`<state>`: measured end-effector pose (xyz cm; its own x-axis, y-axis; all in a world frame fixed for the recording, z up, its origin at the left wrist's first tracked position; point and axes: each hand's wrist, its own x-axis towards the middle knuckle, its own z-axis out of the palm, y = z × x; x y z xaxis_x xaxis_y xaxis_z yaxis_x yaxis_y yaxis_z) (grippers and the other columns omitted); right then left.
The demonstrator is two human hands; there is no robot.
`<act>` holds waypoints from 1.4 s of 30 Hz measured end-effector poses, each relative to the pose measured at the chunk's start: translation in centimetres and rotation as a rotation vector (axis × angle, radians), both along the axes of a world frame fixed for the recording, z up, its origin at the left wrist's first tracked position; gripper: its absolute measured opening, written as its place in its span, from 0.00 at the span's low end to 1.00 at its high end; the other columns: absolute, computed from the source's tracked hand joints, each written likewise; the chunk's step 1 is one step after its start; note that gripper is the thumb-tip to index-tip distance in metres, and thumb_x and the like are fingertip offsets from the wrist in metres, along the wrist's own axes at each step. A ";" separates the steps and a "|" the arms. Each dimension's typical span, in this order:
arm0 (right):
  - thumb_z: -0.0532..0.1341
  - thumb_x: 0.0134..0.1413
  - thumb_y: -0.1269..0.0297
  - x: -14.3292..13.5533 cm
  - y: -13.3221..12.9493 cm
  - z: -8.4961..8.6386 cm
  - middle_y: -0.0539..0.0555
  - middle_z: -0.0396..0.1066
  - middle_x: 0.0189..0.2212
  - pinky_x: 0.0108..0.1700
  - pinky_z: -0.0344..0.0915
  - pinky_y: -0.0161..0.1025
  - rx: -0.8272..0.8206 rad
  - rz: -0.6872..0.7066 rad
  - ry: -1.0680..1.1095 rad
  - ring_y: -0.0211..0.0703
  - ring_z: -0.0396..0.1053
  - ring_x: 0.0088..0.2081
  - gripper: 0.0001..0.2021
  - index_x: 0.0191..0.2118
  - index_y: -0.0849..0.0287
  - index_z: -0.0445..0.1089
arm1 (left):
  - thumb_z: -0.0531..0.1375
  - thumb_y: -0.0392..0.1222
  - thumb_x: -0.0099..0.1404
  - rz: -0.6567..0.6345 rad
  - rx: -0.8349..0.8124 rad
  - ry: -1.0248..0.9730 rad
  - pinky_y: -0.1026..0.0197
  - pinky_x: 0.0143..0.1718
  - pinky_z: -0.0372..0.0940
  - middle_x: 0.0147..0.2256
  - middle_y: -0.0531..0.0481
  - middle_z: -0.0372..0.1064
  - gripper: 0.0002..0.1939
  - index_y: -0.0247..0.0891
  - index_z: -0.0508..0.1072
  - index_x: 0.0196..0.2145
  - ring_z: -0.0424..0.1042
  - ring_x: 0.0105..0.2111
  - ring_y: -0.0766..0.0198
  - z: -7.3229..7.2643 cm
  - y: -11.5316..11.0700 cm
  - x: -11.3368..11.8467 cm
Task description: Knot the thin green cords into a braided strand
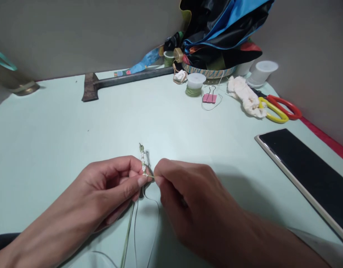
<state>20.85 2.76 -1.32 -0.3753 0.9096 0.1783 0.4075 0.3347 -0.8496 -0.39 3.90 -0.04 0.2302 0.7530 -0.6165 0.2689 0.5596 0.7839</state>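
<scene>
A short green and white knotted cord braid (143, 158) stands up from the fingers of my left hand (112, 186), pinched near its lower end between thumb and fingertips. Close to its right, my right hand (191, 193) is closed, with thumb and index finger pinching a thin green cord (150, 176) that runs taut sideways from the braid. Several loose cord ends (128, 230) hang below my left hand toward the near edge, some green, some greyish. My right hand's lower fingers are curled and partly hidden.
A hammer (127, 79) lies at the back. Right of it are a green thread spool (195, 85), a pink binder clip (210, 98), crumpled white cloth (245, 96), scissors (283, 109) and a white spool (263, 72). A phone (308, 178) lies at the right, a dark umbrella-like fabric bundle (221, 33) behind.
</scene>
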 end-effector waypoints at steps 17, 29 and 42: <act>0.56 0.55 0.78 0.1 0.1 0.2 0.43 0.55 0.21 0.26 0.47 0.35 -0.038 0.113 -0.004 0.34 0.49 0.22 0.16 0.29 0.52 0.49 | 0.69 0.71 0.53 0.009 0.192 0.218 0.58 0.23 0.52 0.22 0.56 0.63 0.24 0.48 0.74 0.23 0.59 0.25 0.63 -1.7 -0.1 0.6; 0.55 0.65 0.72 -0.4 0.2 -0.4 0.44 0.58 0.22 0.28 0.48 0.37 -0.030 0.069 -0.017 0.35 0.50 0.23 0.15 0.29 0.52 0.51 | 0.73 0.53 0.60 0.001 -0.018 0.051 0.65 0.22 0.46 0.27 0.58 0.55 0.13 0.46 0.77 0.32 0.47 0.26 0.64 -1.2 -0.3 -0.9; 0.55 0.57 0.73 -0.3 0.3 -0.9 0.44 0.55 0.24 0.31 0.49 0.39 -0.016 0.089 -0.057 0.38 0.49 0.25 0.13 0.30 0.51 0.48 | 0.77 0.54 0.53 0.110 0.094 0.025 0.70 0.20 0.48 0.23 0.57 0.59 0.19 0.40 0.76 0.27 0.49 0.24 0.68 -1.5 -0.3 0.5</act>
<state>20.56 3.01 -2.17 -0.4639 0.8748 0.1399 0.4247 0.3582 -0.8315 0.14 3.65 -1.59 0.1284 0.8275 -0.5466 0.2305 0.5112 0.8280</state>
